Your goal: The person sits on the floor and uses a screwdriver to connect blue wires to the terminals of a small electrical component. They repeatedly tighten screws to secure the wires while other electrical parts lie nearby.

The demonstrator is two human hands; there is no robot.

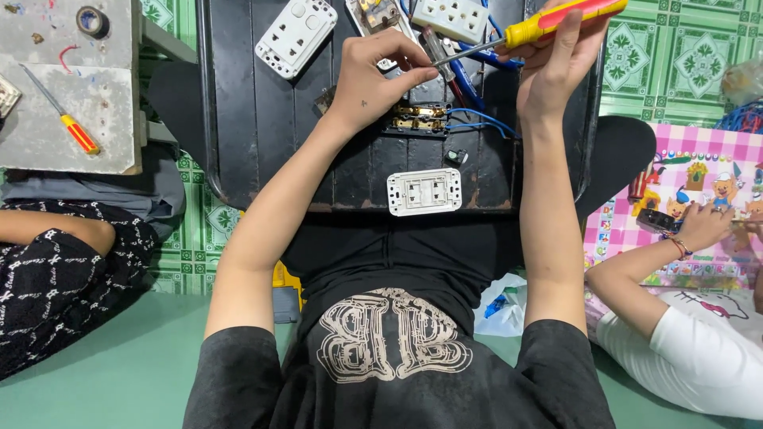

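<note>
Above the white outlet plate [424, 191], the left hand [373, 79] pinches a small part; the right hand [556, 63] grips a yellow-red screwdriver [548, 22].

A crumpled white plastic bag [502, 306] with something blue inside lies on the floor by the person's right side. At the far right edge, near the pink cartoon mat [699, 183], sits a clear plastic bag [745, 79].

yellow-red screwdriver [548, 20] | raised, tilted, tip down-left | black socket module [417, 119] | flat on tray
</note>
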